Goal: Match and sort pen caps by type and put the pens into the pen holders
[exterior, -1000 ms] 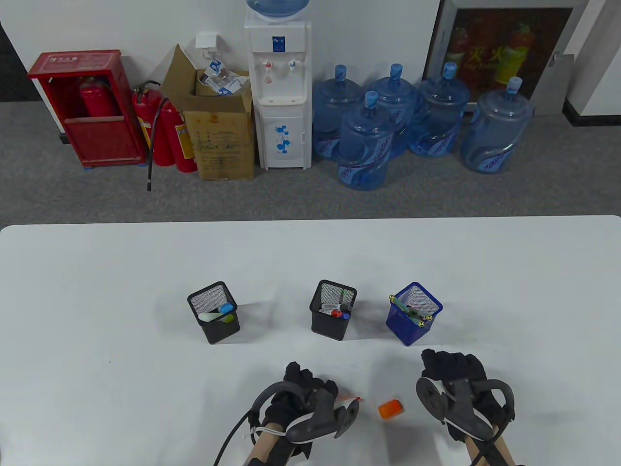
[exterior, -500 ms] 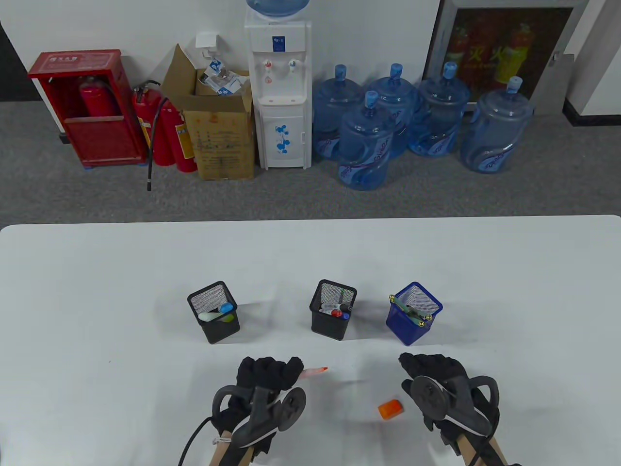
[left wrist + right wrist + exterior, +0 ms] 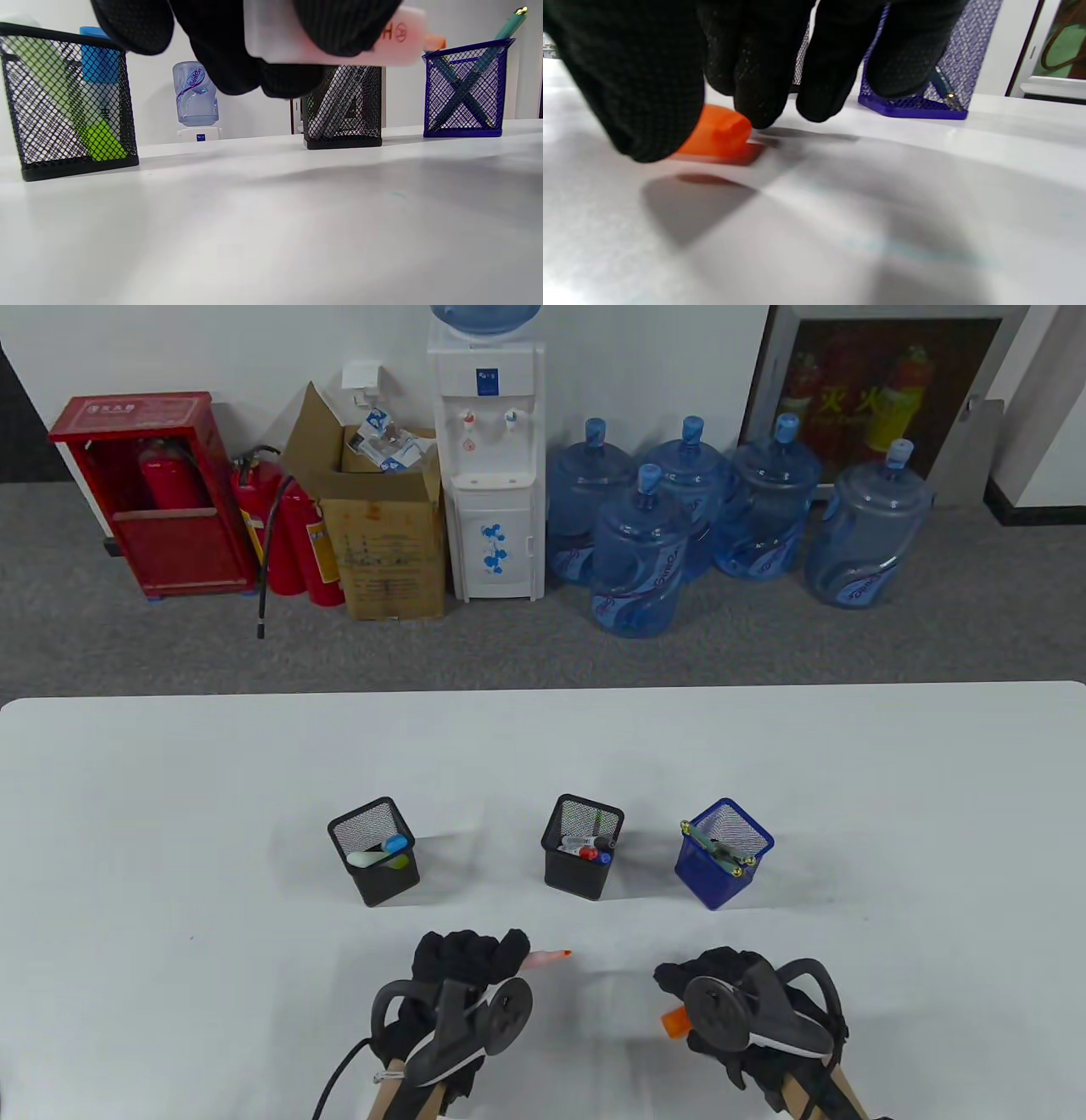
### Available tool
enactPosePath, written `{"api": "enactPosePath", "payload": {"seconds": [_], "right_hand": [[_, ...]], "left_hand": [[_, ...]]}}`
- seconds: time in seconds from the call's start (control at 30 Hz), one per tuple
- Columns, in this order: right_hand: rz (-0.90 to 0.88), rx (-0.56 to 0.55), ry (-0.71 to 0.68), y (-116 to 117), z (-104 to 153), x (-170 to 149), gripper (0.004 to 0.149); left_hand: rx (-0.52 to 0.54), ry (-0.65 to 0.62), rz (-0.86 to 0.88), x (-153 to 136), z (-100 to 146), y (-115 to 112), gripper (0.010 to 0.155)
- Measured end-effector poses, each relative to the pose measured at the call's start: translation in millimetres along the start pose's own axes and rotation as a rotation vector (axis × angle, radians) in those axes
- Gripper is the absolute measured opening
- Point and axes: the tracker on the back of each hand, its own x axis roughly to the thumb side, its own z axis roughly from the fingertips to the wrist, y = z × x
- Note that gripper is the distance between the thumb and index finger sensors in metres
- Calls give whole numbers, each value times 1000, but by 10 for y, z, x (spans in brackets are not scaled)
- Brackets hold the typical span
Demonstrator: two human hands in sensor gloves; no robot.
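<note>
My left hand [image 3: 471,954] grips an uncapped highlighter [image 3: 547,958] just above the table, its orange tip pointing right. In the left wrist view its pale barrel [image 3: 398,40] sticks out from under my curled fingers [image 3: 339,25]. An orange cap [image 3: 673,1023] lies on the table, half hidden under my right hand [image 3: 683,984]. In the right wrist view my thumb [image 3: 640,93] and a fingertip [image 3: 755,106] close on that orange cap [image 3: 719,133] from both sides.
Three holders stand in a row beyond my hands: a black mesh holder [image 3: 373,857] with highlighters on the left, a black mesh holder [image 3: 582,848] with markers in the middle, and a blue mesh holder [image 3: 724,857] with green pens on the right.
My right hand has slid left and down onto the orange cap. My left hand first moved left with the highlighter, then stayed still.
</note>
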Motion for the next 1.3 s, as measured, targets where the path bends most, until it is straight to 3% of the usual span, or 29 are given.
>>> {"api": "enactPosePath", "payload": {"seconds": [0.2,0.5,0.7,1.0,1.3], "right_hand": [[55,-58,8,27,-23,77,67],[97,-44,13,25,-62,145,62],[-97,-167,105,-60,-26,-26,59],[-118,-400,83,-225,1,153,62],[-109,-349,62,-234,-26,255,61]], "left_hand": [[-8,-10,-1,6,13,17,59],[5,-13,21,19,19,20,59],[45,-20,70,76,21,73,59],[98,-60,127,294,30,164,58],[111,-88,136,451,41,161,58]]}}
